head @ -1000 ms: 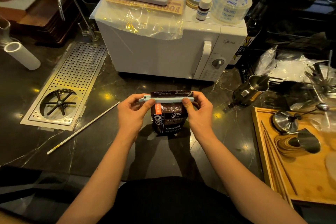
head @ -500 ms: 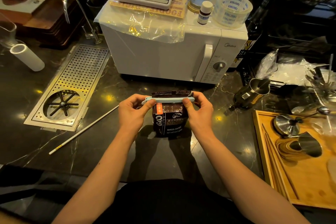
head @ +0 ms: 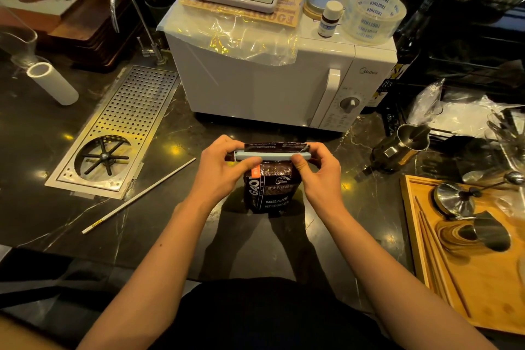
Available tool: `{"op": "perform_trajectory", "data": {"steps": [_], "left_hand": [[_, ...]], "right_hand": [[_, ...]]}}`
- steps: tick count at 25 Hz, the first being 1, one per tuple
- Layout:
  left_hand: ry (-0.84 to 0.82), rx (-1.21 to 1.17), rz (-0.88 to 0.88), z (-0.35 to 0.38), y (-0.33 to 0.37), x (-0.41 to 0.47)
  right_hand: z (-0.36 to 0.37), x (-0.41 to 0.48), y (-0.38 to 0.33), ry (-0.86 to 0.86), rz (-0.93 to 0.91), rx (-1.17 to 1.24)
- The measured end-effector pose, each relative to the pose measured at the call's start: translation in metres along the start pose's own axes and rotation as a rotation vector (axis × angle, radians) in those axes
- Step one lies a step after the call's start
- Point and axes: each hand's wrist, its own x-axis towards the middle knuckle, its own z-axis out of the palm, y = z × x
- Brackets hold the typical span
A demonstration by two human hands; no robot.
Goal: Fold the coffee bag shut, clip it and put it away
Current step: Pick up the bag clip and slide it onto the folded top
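A dark brown coffee bag stands upright on the black marble counter, just in front of the microwave. A long pale blue clip lies across its folded top, with a strip of bag showing above it. My left hand pinches the clip's left end, thumb in front. My right hand pinches the right end the same way. Both hands cover the bag's upper corners.
A white microwave with a scale, tape roll and small bottle on top stands behind the bag. A perforated metal rinser tray and a thin white stick lie left. A steel pitcher and a wooden tray with tools sit right.
My hands stay on the clip's ends and the bag stays in place. My left thumb has slid further right along the front of the clip. The view has shifted slightly.
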Motion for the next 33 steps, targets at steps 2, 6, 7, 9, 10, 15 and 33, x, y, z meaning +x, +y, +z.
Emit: {"op": "perform_trajectory", "data": {"steps": [2, 6, 7, 9, 10, 15, 33], "left_hand": [[0.007, -0.02, 0.001, 0.001, -0.004, 0.001], [0.019, -0.069, -0.027, 0.003, -0.006, -0.003], [0.017, -0.073, -0.023, 0.004, -0.007, -0.004], [-0.003, -0.077, -0.021, 0.006, -0.008, -0.005], [-0.023, -0.092, -0.029, 0.006, -0.009, -0.006], [0.054, -0.387, -0.139, 0.016, -0.011, -0.016], [0.296, -0.296, -0.112, 0.016, -0.015, -0.028]], "right_hand": [[-0.005, 0.003, -0.003, -0.043, 0.012, -0.01], [-0.016, 0.011, -0.022, -0.217, -0.17, -0.252], [-0.015, 0.016, -0.028, -0.299, -0.238, -0.364], [-0.009, 0.028, -0.042, -0.431, -0.324, -0.573], [-0.006, 0.034, -0.049, -0.467, -0.334, -0.647], [-0.005, 0.055, -0.064, -0.603, -0.29, -0.812], [0.045, 0.082, -0.097, -1.007, -0.512, -0.897]]}}
